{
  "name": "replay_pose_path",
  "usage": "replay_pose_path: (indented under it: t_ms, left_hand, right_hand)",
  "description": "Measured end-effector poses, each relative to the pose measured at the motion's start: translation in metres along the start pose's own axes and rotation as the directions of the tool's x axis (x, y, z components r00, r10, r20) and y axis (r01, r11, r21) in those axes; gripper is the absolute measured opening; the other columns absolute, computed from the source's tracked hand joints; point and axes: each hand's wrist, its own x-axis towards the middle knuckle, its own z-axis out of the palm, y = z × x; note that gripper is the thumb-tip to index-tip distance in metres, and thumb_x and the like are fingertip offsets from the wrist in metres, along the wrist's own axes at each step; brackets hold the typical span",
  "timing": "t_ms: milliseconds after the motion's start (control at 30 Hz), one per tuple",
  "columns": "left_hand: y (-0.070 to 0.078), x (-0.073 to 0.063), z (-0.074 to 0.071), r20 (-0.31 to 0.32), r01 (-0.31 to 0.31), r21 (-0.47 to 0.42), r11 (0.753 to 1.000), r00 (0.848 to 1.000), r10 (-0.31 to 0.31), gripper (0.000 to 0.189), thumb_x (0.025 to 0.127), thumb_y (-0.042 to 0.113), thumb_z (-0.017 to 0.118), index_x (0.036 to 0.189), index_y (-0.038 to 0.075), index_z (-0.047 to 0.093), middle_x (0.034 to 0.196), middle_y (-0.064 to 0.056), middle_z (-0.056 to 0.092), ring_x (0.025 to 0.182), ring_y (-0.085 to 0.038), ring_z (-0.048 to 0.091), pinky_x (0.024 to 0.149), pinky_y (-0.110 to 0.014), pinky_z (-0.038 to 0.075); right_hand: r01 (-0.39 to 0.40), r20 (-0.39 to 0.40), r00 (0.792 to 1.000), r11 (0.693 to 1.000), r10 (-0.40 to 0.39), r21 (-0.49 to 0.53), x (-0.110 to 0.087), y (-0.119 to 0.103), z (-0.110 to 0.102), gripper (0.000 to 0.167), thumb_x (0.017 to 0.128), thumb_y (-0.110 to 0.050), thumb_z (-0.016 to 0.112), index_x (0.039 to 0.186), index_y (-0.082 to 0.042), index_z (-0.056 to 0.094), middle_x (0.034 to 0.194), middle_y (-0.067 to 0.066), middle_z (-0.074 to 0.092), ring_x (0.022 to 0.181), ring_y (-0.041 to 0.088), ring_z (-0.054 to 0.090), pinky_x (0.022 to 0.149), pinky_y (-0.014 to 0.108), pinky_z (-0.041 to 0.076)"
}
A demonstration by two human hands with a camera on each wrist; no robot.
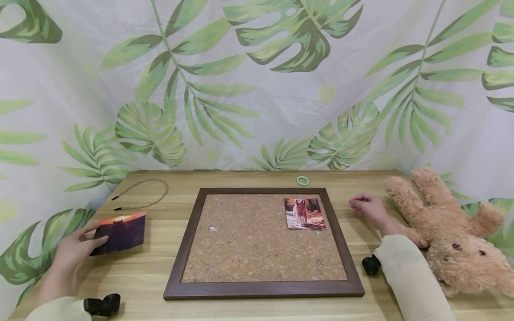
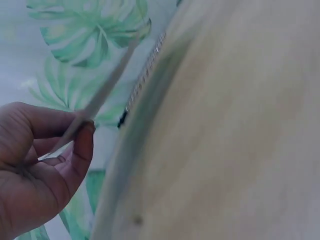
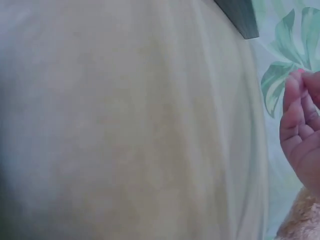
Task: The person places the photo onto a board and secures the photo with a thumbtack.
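Note:
My left hand [image 1: 74,252] pinches a sunset photo [image 1: 122,234] by its left edge, thumb on top, left of the corkboard. The left wrist view shows this photo [image 2: 107,92] nearly edge-on between thumb and fingers. To the right of the corkboard, my right hand [image 1: 371,211] pinches a small pink thing [image 1: 352,203] at its fingertips, mostly hidden and too small to name. A dark-framed corkboard [image 1: 257,249] lies flat between the hands. On its upper right is a photo of a golden dog [image 1: 304,214].
A beaded cord [image 1: 162,196] with black ends lies at the back left. Behind the board sits a green ring [image 1: 303,181]. A brown teddy bear [image 1: 445,218] lies at the right, close to my right forearm. Leaf-patterned cloth [image 1: 281,102] hangs behind the wooden table [image 1: 148,281].

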Motion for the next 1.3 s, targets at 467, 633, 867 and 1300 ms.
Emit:
replay_pose_path:
  t_ms: [467, 633, 867, 1300]
  left_hand:
    - [0.048, 0.021, 0.043, -0.052, -0.204, -0.143, 0.968, 0.979, 0.199, 0.067, 0.078, 0.040, 0.061, 0.135, 0.019, 0.033, 0.117, -0.014, 0.044, 0.102, -0.019, 0.043, 0.077, -0.030, 0.041]
    - [0.090, 0.003, 0.068, -0.061, -0.209, -0.208, 0.955, 0.978, 0.201, 0.064, 0.081, 0.029, 0.060, 0.134, 0.006, 0.033, 0.119, -0.021, 0.044, 0.105, -0.029, 0.043, 0.084, -0.039, 0.036]
    - [0.118, 0.003, 0.101, 0.022, -0.206, -0.298, 0.932, 0.975, 0.223, 0.060, 0.084, 0.019, 0.057, 0.134, 0.002, 0.029, 0.124, -0.027, 0.036, 0.113, -0.036, 0.035, 0.088, -0.042, 0.032]
    - [0.143, 0.005, 0.156, 0.083, -0.238, -0.200, 0.950, 0.962, 0.259, 0.051, 0.082, 0.009, 0.059, 0.128, 0.001, 0.040, 0.114, -0.026, 0.042, 0.104, -0.036, 0.040, 0.082, -0.045, 0.035]
  right_hand:
    - [-0.020, 0.016, 1.000, 0.989, 0.018, 0.148, 0.015, -0.025, 0.002, 0.025, 0.087, -0.011, 0.052, 0.103, 0.008, 0.051, 0.079, 0.001, 0.059, 0.070, 0.007, 0.059, 0.067, 0.024, 0.046]
    - [-0.011, 0.007, 1.000, 0.979, 0.010, 0.205, 0.020, -0.047, 0.015, 0.038, 0.086, -0.005, 0.051, 0.115, 0.018, 0.042, 0.082, 0.000, 0.061, 0.071, 0.005, 0.059, 0.065, 0.019, 0.046]
    - [0.051, 0.037, 0.997, 0.964, -0.063, 0.261, 0.027, -0.058, 0.042, 0.034, 0.085, 0.001, 0.050, 0.112, 0.022, 0.042, 0.082, 0.004, 0.061, 0.070, 0.007, 0.059, 0.071, 0.025, 0.046]
    - [0.062, 0.007, 0.998, 0.964, -0.066, 0.258, 0.022, -0.069, 0.094, 0.025, 0.083, -0.001, 0.055, 0.101, 0.017, 0.053, 0.084, 0.023, 0.059, 0.063, 0.010, 0.057, 0.067, 0.033, 0.047]
